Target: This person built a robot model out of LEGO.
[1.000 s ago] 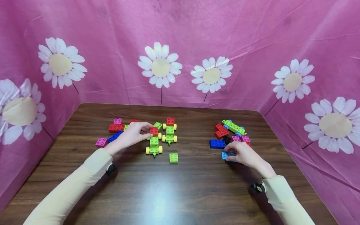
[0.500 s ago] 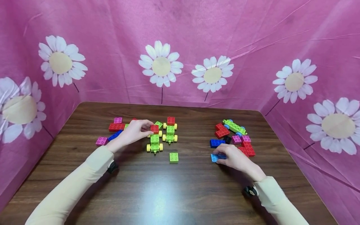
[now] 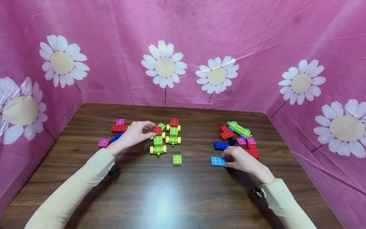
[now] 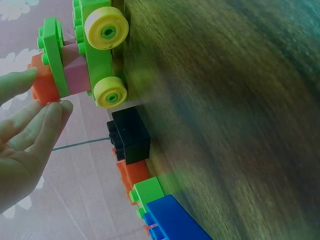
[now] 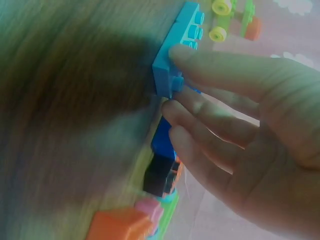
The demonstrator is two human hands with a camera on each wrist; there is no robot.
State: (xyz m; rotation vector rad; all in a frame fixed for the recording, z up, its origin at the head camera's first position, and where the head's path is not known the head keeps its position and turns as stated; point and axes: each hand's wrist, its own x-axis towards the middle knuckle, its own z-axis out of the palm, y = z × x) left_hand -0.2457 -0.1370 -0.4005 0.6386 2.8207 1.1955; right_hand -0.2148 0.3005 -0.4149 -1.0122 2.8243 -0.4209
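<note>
Your left grip [image 3: 137,133] pinches the red brick [image 3: 158,130] atop the nearer green car [image 3: 158,140]; your right grip [image 3: 242,160] holds one end of the light blue brick [image 3: 217,161], to that car's right. The nearer car and the farther green car [image 3: 173,131] beside it look largely built; the blue-wheeled base [image 3: 239,129], well right of the nearer car, seems unbuilt.
</note>
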